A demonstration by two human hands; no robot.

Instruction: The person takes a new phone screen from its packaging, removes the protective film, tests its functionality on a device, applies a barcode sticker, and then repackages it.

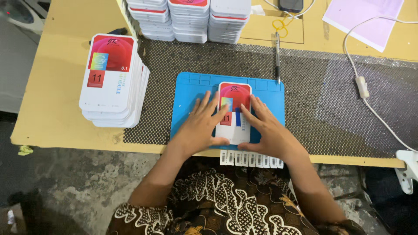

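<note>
A flat white rectangular card box with rounded corners and a red-and-pink printed top [235, 111] lies face up on the blue silicone work mat, long side running from six to twelve o'clock. A small rainbow square sits at its nine o'clock side, a red square below that, and a blue strip near its centre; its lower edge meets the mat's six o'clock edge

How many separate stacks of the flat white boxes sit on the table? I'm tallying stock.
4 stacks: one tall stack of flat white boxes at the left of the black mesh mat, and three at the far edge, partly cropped.
</note>
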